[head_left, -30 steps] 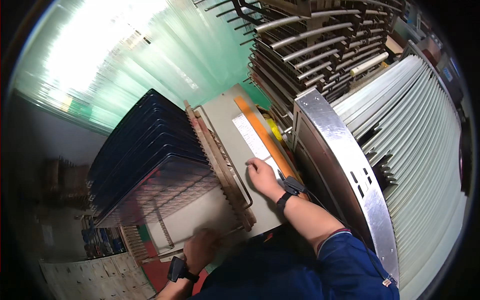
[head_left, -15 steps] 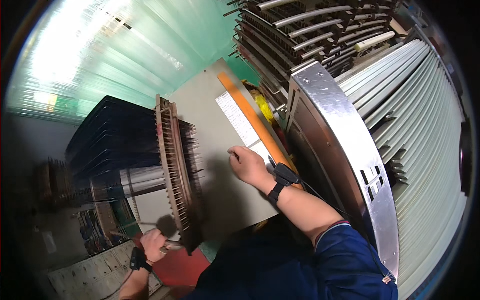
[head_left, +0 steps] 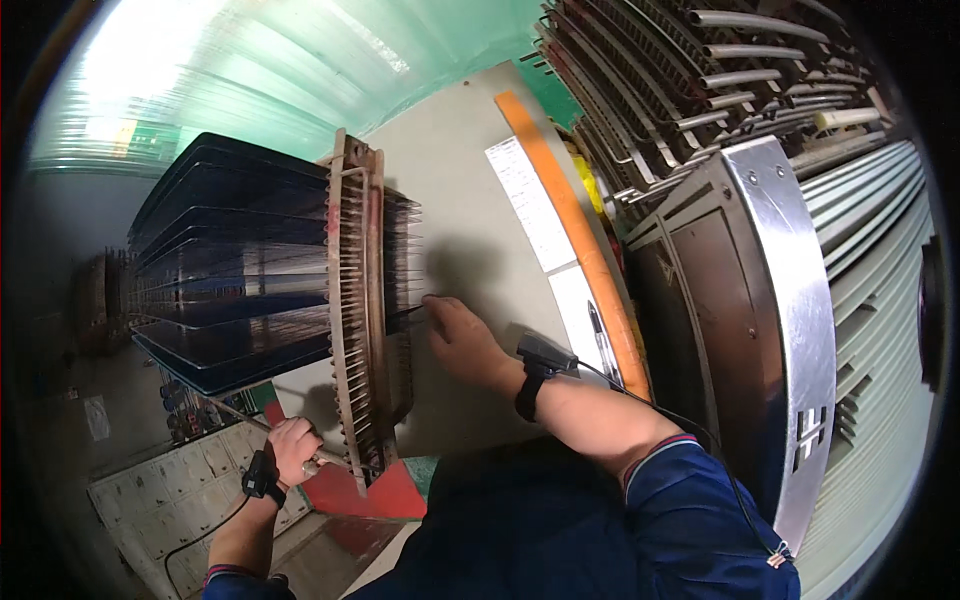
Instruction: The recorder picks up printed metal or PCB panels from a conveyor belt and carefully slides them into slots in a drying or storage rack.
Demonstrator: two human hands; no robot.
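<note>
A toothed metal rack with rust-brown upright bars stands left of centre, holding several thin dark glossy sheets stacked with gaps between them. My left hand is closed around a metal rod of the rack at its near lower end. My right hand is at the rack's right side, fingers curled, with its fingertips at the edge of a dark sheet that sticks out past the teeth. Whether those fingertips pinch the edge or only touch it is hidden. Each wrist wears a black strapped device with a cable.
Behind the rack is a grey board with an orange strip, a written paper and a pen. To the right stand a metal-framed cabinet, pale stacked trays and more toothed racks. Green translucent sheeting hangs behind.
My right hand has moved left, from over the board to the rack's teeth. My left hand still grips the rod. The view has shifted, and the dark sheets appear sharper.
</note>
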